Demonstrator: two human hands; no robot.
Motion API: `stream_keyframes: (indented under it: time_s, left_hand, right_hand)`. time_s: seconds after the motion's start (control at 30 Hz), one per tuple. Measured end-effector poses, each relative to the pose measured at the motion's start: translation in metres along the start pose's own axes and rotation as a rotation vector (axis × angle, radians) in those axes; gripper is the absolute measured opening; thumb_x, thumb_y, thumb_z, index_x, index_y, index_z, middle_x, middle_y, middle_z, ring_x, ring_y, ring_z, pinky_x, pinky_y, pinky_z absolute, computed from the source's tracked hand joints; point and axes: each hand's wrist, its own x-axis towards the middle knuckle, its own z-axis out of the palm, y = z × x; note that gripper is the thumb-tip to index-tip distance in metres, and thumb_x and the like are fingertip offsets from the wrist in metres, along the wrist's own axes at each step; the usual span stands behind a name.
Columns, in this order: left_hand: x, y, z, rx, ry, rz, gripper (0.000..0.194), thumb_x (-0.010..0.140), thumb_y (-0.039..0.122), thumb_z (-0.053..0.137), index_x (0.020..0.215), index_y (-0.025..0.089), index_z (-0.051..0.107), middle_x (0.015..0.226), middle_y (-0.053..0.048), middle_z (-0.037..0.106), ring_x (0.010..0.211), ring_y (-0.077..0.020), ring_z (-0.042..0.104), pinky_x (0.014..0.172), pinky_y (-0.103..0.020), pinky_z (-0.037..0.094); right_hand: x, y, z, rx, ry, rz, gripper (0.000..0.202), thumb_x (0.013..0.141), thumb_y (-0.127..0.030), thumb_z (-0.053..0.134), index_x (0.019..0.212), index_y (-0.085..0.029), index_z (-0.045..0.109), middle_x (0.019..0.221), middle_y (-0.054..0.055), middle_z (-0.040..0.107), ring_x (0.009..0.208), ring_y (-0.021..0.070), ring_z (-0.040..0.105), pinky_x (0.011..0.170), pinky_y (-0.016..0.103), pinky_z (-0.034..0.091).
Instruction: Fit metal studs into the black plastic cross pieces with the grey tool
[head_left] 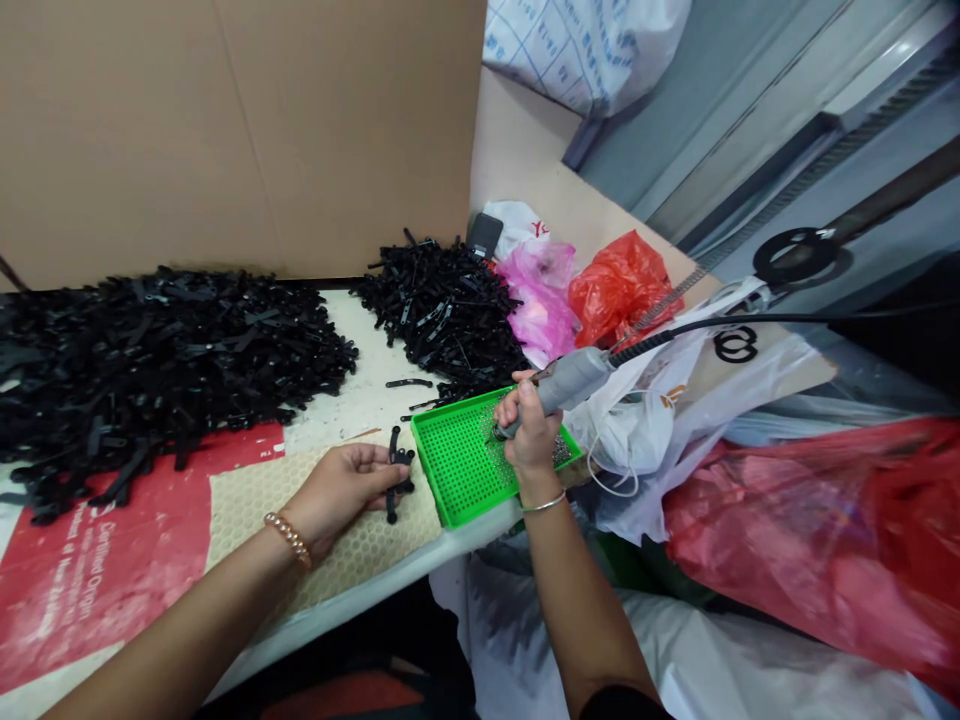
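Between the thumb and fingers of my left hand [352, 487] is a small black plastic part [394, 500], held just above a beige honeycomb-patterned mat [255, 505]. My right hand [529, 430] is wrapped round a grey electric screwdriver [574, 380], whose tip points down over a green perforated tray [457, 470]. Small metal screws [561, 450] lie in the right part of that tray. The tray stands just right of the mat. Whether the screwdriver's tip touches the screws cannot be made out.
A wide heap of black parts [165, 360] covers the left, and a smaller heap [442, 310] lies behind the tray. Cardboard [247, 130] stands behind. Pink [541, 295] and red [622, 285] bags lie at the right, below a coiled cord.
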Motion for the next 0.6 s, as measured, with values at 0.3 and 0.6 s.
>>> stream_keyframes:
  time_s: [0.3, 0.6]
  left_hand:
    - [0.0022, -0.0027, -0.0019, 0.012, 0.004, 0.008, 0.029, 0.052, 0.030, 0.082, 0.067, 0.013, 0.064, 0.062, -0.001, 0.064, 0.056, -0.0100, 0.055, 0.053, -0.021, 0.044]
    - [0.0012, 0.0005, -0.0006, 0.007, 0.009, -0.021, 0.029, 0.052, 0.031, 0.082, 0.066, 0.014, 0.063, 0.060, -0.001, 0.064, 0.055, -0.0110, 0.057, 0.052, -0.021, 0.045]
  right_hand:
    - [-0.0015, -0.0008, 0.0011, -0.036, -0.026, 0.013, 0.024, 0.079, -0.039, 0.065, 0.085, -0.019, 0.053, 0.045, -0.010, 0.040, 0.037, 0.0071, 0.037, 0.040, 0.018, 0.036]
    - [-0.0005, -0.0045, 0.0002, -0.033, -0.016, -0.003, 0.024, 0.079, -0.039, 0.064, 0.089, -0.019, 0.054, 0.047, -0.010, 0.043, 0.038, 0.0079, 0.039, 0.042, 0.020, 0.035]
